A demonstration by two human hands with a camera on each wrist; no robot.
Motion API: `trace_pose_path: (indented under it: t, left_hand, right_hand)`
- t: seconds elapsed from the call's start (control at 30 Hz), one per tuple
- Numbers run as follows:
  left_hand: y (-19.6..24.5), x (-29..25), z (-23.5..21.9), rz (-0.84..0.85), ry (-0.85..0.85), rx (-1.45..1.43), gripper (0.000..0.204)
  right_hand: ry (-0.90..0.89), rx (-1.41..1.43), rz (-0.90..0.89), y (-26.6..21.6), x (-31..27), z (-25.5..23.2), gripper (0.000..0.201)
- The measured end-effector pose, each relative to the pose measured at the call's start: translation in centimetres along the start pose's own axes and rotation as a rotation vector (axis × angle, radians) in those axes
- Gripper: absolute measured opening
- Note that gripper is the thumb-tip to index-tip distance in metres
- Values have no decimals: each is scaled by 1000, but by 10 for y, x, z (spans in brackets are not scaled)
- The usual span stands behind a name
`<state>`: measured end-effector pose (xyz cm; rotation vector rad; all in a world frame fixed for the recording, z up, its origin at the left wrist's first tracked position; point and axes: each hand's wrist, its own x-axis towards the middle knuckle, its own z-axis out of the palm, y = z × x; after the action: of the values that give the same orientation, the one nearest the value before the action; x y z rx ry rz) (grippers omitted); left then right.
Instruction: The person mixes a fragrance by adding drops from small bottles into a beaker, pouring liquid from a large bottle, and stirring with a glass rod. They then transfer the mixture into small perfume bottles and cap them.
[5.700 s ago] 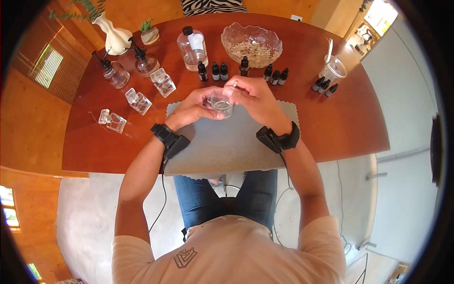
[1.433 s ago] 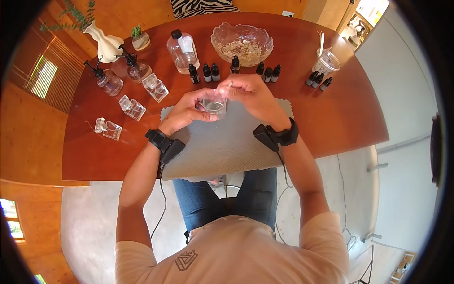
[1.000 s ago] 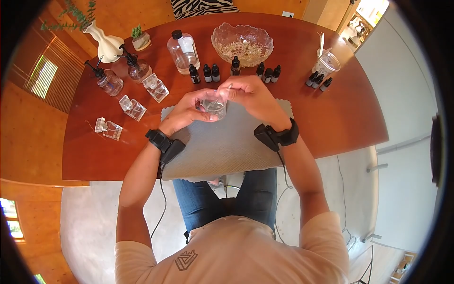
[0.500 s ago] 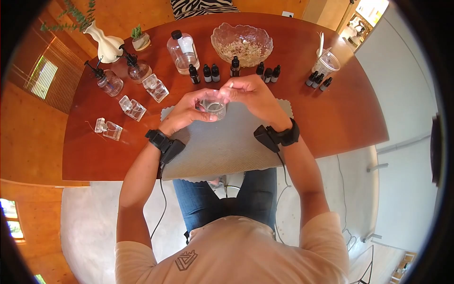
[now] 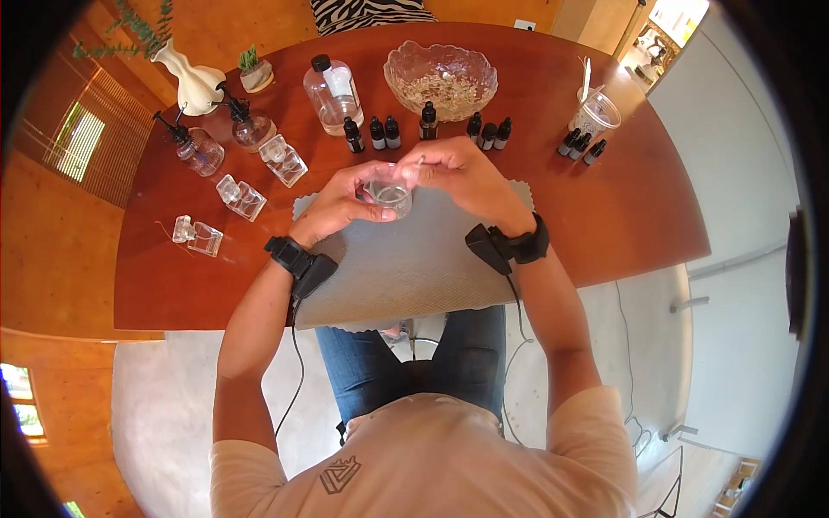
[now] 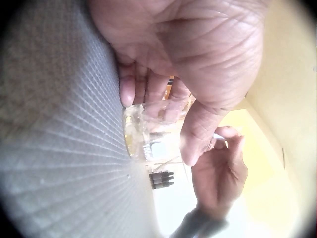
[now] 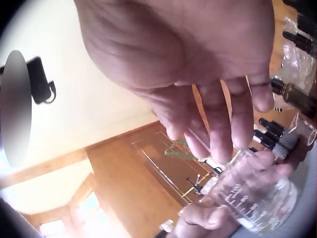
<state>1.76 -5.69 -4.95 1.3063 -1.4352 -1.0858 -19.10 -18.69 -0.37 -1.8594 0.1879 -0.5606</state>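
Observation:
On the grey mat [image 5: 406,268], my left hand [image 5: 341,205] holds a small clear beaker [image 5: 393,200], fingers and thumb around its sides. Printed measuring marks show on the beaker [image 7: 257,203] in the right wrist view, and a little clear liquid lies low inside. Over its mouth, my right hand [image 5: 462,177] pinches a thin stirring stick [image 5: 421,161] between thumb and fingers. The stick's pale top [image 6: 219,137] pokes out of the right hand [image 6: 218,178] in the left wrist view. Its lower part is mostly hidden behind my fingers.
Several small black-capped dropper bottles [image 5: 428,121] stand beyond the mat. Behind them are a large clear bottle [image 5: 335,99] and a glass bowl [image 5: 442,82]. Square glass bottles [image 5: 243,198] and pump bottles [image 5: 200,151] are at left, a plastic cup [image 5: 596,112] at right.
My right fingertips and the stick shift slightly over the beaker's mouth, and the stick's slant varies. The left hand and beaker stay in place. Since the oldest frame, the head view has shifted a little.

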Motion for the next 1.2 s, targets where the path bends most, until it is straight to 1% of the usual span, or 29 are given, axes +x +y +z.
trace_pose_path:
  t: [0.07,0.2,0.27,0.3,0.37,0.47,0.5,0.57,0.6,0.63,0.67,0.7,0.8,0.87,1.0,1.1,1.2]
  left_hand:
    - [-2,1,1,20,-3,-16,68]
    - [4,-1,0,-1,-5,20,65]
    - [4,0,3,12,-10,-27,64]
    - [5,0,3,20,-7,-48,64]
    - [7,-2,3,-15,-16,-85,64]
    - [4,-2,4,-27,-6,-130,65]
    - [3,-1,3,-24,1,-142,65]
    - [5,-1,0,-35,-17,-37,71]
    - [5,-1,-1,-29,-20,-11,72]
    - [5,-1,-1,-24,-26,11,73]
    - [4,0,0,-44,-35,-69,74]
    - [3,-1,0,-43,-28,-63,75]
    - [5,-1,0,-32,-21,-34,75]
    - [6,-1,-1,-18,-30,2,74]
    - [9,-2,1,-22,-16,-55,72]
    - [5,-1,0,-16,-17,-68,71]
    - [6,-1,0,-36,-19,-41,73]
  right_hand:
    - [-63,109,41,-3,-2,-1,20]
    - [22,-16,1,1,1,0,21]
    - [70,-42,-3,1,0,4,21]
    - [37,-19,-6,0,1,4,21]
    - [-30,27,-15,-5,-1,2,21]
    - [-33,105,12,-10,-1,-1,22]
    - [16,57,-25,-9,1,0,22]
    - [122,-36,-89,-8,2,6,23]
    - [27,69,-12,-11,-1,4,24]
    - [14,88,-18,-11,-1,4,24]
    - [3,106,-21,-11,-1,4,24]
    - [-8,124,-21,-10,-2,4,24]
    - [-7,51,-24,-3,0,2,25]
    - [0,79,-20,-5,-1,-1,26]
    - [-36,30,1,-13,-1,1,26]
    - [86,111,-48,-10,-1,6,25]
    - [23,28,-2,-8,-1,3,24]
